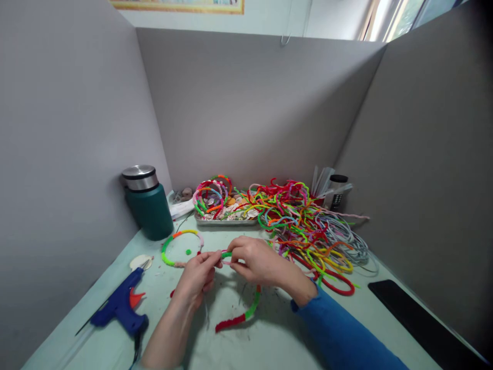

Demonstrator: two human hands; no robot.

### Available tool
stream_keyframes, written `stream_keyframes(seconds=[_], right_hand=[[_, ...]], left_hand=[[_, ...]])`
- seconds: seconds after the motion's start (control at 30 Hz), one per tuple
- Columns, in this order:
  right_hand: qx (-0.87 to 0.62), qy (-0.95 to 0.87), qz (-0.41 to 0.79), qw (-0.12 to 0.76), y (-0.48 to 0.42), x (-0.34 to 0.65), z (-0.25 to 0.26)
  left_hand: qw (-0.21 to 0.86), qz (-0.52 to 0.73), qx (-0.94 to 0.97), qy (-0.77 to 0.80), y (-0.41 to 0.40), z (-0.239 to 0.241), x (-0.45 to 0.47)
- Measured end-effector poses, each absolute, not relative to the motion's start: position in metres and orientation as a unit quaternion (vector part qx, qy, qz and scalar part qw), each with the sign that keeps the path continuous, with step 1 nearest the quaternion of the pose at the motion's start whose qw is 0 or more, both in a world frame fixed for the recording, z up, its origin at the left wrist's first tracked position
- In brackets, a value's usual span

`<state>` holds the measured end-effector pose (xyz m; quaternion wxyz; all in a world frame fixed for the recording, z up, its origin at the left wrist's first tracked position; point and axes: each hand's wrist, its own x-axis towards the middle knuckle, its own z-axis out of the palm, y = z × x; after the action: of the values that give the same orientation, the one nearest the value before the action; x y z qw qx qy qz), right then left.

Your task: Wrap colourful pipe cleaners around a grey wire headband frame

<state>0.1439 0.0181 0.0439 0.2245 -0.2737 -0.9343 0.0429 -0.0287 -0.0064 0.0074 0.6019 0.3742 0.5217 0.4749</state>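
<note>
My left hand (196, 277) and my right hand (254, 261) meet over the middle of the table, both closed in a pinch. Between their fingertips shows a short stretch of fuzzy pipe cleaner (226, 255), green with some pink. Below my right hand curves a pipe cleaner strip (251, 311) in orange, green and dark red; whether it joins the held piece is hidden. Just beyond my left hand lies a multicoloured pipe cleaner ring (187, 232), with a small green bit (188, 252) inside it.
A blue glue gun (119, 308) lies at left, near a white disc (140, 262) and a green bottle (149, 205). At the back are a metal tray (227, 222) with rings, a tangled pipe cleaner heap (292, 216) and grey cord (354, 246). A black slab (418, 318) lies right.
</note>
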Motion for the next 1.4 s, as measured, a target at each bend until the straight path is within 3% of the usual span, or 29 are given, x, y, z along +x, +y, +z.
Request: stream_keyframes(seconds=[0.5, 0.93, 1.4], right_hand=[[-0.269, -0.936, 0.063, 0.219, 0.016, 0.147, 0.052], [-0.277, -0.937, -0.004, 0.211, 0.010, 0.138, 0.047], [-0.290, -0.936, -0.021, 0.199, 0.012, 0.145, 0.056]], left_hand=[[0.634, 0.479, 0.361, 0.488, -0.007, 0.010, -0.031], [0.585, 0.470, 0.392, 0.533, -0.008, 0.013, -0.023], [0.632, 0.462, 0.375, 0.496, -0.008, 0.009, -0.028]])
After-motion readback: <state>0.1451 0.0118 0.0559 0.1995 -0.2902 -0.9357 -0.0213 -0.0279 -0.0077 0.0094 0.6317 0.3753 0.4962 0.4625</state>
